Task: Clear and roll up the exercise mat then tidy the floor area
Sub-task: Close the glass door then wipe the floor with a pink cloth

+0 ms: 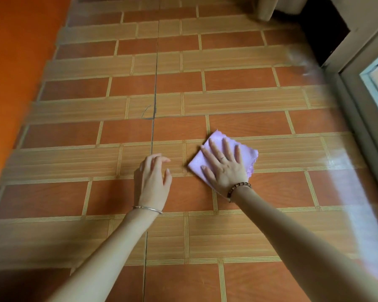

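A folded lilac cloth [251,154] lies flat on the tiled floor [183,83], right of centre. My right hand [224,163] presses on it with straight, spread fingers and covers most of it. My left hand [153,182] hovers just left of the cloth, fingers loosely curled, holding nothing; its fingertips are near the floor. No exercise mat is in view.
An orange wall [15,73] runs along the left. A door frame and glass panel [369,88] border the floor on the right, with a dark opening [321,29] at the top right. A thin crack [155,88] runs down the tiles.
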The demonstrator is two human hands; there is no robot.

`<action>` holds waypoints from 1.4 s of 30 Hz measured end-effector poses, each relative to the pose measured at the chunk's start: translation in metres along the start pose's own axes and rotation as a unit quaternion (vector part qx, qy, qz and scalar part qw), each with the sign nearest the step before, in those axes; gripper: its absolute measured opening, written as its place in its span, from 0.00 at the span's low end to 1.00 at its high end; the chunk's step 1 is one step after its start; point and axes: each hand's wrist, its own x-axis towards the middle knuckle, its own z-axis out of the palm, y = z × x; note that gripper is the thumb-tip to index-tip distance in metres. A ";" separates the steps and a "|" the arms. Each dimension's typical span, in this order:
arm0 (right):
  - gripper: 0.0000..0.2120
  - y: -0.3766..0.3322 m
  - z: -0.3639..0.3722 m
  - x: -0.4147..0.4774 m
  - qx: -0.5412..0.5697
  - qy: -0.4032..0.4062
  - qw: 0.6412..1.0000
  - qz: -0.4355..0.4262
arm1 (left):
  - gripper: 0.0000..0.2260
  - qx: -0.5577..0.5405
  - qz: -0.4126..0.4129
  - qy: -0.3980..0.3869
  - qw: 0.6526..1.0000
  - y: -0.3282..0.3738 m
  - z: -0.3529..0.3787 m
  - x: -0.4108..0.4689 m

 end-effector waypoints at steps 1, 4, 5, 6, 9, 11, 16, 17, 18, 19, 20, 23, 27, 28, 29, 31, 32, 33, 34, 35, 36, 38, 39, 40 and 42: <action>0.30 -0.005 0.001 -0.001 0.005 0.004 1.000 0.004 | 0.11 0.008 -0.003 -0.007 1.000 -0.004 -0.001 0.000; 0.31 -0.040 0.005 -0.015 0.023 0.017 0.999 -0.044 | 0.11 0.018 -0.001 -0.007 1.000 -0.015 -0.008 0.000; 0.31 -0.055 0.008 -0.023 0.024 0.019 0.997 -0.072 | 0.12 0.017 -0.005 -0.005 1.000 -0.017 -0.011 0.000; 0.32 -0.072 0.011 -0.032 0.024 0.019 0.995 -0.096 | 0.12 0.015 -0.011 -0.002 1.000 -0.019 -0.014 0.000; 0.32 -0.105 0.014 -0.055 0.032 0.016 0.988 -0.153 | 0.13 0.005 -0.035 0.013 0.999 -0.023 -0.021 -0.001; 0.32 -0.096 0.013 -0.049 0.029 0.027 0.986 -0.163 | 0.14 -0.005 -0.035 0.023 0.999 -0.022 -0.025 -0.003; 0.31 -0.034 0.001 -0.017 -0.004 0.019 0.999 0.032 | 0.15 -0.030 -0.018 0.015 0.999 -0.018 -0.039 -0.009; 0.31 -0.031 0.002 -0.018 -0.014 0.018 0.999 0.045 | 0.15 -0.026 -0.013 0.009 1.000 -0.019 -0.042 -0.011; 0.30 -0.034 0.003 -0.020 -0.020 0.019 0.999 0.038 | 0.15 -0.019 -0.005 0.007 1.000 -0.021 -0.045 -0.012; 0.30 -0.043 0.003 -0.024 -0.022 0.024 0.999 0.018 | 0.15 -0.008 0.001 0.008 1.000 -0.024 -0.048 -0.013; 0.30 -0.059 0.006 -0.029 -0.022 0.025 0.999 -0.014 | 0.15 0.005 0.004 0.012 1.000 -0.028 -0.052 -0.015; 0.30 -0.123 0.020 -0.050 -0.013 0.011 0.987 -0.159 | 0.16 0.027 -0.007 0.024 0.999 -0.038 -0.065 -0.019; 0.29 -0.164 0.024 -0.049 0.019 -0.003 0.973 -0.231 | 0.17 0.023 -0.023 0.049 0.998 -0.053 -0.079 -0.023; 0.29 -0.159 0.023 -0.039 0.008 0.002 0.975 -0.221 | 0.17 0.016 -0.025 0.054 0.998 -0.055 -0.082 -0.023; 0.29 -0.149 0.020 -0.027 -0.006 0.004 0.980 -0.199 | 0.17 0.010 -0.028 0.057 0.998 -0.056 -0.083 -0.023; 0.29 -0.118 0.012 -0.006 -0.023 0.002 0.993 -0.116 | 0.16 0.003 -0.034 0.063 0.997 -0.058 -0.084 -0.023; 0.30 -0.099 0.009 0.001 -0.024 0.003 0.998 -0.066 | 0.16 0.003 -0.036 0.064 0.997 -0.058 -0.084 -0.023; 0.30 -0.081 0.007 0.003 -0.018 0.004 1.000 -0.017 | 0.16 0.007 -0.034 0.063 0.997 -0.057 -0.082 -0.022; 0.30 -0.066 0.006 0.000 -0.008 0.007 1.000 0.021 | 0.16 0.015 -0.031 0.061 0.998 -0.056 -0.080 -0.022; 0.30 -0.059 0.005 -0.008 -0.001 0.014 0.999 0.039 | 0.15 0.021 -0.028 0.055 0.998 -0.053 -0.076 -0.021; 0.29 -0.058 0.005 -0.021 -0.001 0.024 0.999 0.037 | 0.15 0.024 -0.027 0.046 0.998 -0.047 -0.071 -0.020; 0.28 -0.072 0.010 -0.054 -0.007 0.040 0.999 -0.016 | 0.14 0.028 -0.020 0.024 0.999 -0.030 -0.058 -0.017; 0.28 -0.082 0.013 -0.071 -0.003 0.047 0.998 -0.052 | 0.14 0.034 -0.004 0.014 0.999 -0.020 -0.050 -0.015; 0.28 -0.092 0.017 -0.088 0.003 0.049 0.995 -0.087 | 0.15 0.040 0.017 0.003 0.999 -0.009 -0.042 -0.013; 0.28 -0.104 0.020 -0.115 0.016 0.040 0.989 -0.140 | 0.18 0.042 0.058 -0.013 0.997 0.009 -0.028 -0.012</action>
